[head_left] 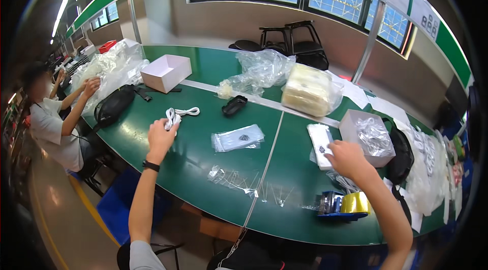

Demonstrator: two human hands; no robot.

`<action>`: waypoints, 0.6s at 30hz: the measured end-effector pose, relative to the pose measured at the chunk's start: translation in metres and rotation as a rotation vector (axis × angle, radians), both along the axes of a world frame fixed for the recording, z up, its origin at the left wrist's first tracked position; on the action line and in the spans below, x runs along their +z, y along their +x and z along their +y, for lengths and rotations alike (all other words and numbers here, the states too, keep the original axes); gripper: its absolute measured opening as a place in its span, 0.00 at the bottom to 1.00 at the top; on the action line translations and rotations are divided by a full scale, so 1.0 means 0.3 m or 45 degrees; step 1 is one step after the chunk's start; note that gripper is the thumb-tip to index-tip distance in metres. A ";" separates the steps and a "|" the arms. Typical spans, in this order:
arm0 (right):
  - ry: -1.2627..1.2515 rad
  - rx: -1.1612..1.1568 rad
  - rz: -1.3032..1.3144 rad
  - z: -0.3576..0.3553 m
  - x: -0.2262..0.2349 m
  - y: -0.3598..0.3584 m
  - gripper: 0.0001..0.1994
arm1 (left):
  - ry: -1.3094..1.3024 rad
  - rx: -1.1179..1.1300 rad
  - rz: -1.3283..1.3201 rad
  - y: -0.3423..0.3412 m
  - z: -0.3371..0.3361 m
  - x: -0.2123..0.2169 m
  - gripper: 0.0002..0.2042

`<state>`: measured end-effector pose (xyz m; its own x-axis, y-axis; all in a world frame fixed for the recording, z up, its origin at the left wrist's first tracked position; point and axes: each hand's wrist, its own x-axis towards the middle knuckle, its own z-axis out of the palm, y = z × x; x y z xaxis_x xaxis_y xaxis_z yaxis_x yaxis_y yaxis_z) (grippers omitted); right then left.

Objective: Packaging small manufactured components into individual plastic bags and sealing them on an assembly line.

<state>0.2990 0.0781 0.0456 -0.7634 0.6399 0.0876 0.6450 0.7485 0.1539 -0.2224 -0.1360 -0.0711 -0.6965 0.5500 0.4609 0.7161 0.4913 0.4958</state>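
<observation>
White cable [173, 116] is held in left hand [160, 140], over the left part of the green bench [290, 168]; left grip is closed on the coil, a loop sticking out to the right. Right hand [349, 159] is placed at the right edge of a stack of white bags [319, 138], fingers bent; whether the right grip is pinched on a bag or just laid there cannot be told.

More flat clear bags [236, 140] are laid between the hands, thin ties [231, 178] scattered just below them. Blue tape dispenser [330, 209], loaded with a yellow tape roll [355, 203], is set near the right forearm. Beyond the right hand, a box [353, 132] is filled with clear-wrapped items [375, 135]. Black strap [234, 106] is left farther back, near a yellowish plastic-wrapped package [305, 92]. White box [173, 71] and black pouch [116, 105] are seen at back left, with a co-worker [56, 127] seated beyond.
</observation>
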 end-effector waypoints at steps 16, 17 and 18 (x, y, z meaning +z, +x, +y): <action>-1.740 0.032 0.947 -0.198 -0.074 -0.723 0.22 | 0.464 -0.615 0.035 0.462 0.129 0.191 0.09; -1.990 -0.012 1.216 -0.180 -0.112 -0.737 0.23 | 0.444 -0.696 0.026 0.518 0.181 0.187 0.10; -1.985 -0.009 1.216 -0.164 -0.144 -0.759 0.23 | 0.528 -0.767 -0.047 0.557 0.199 0.201 0.09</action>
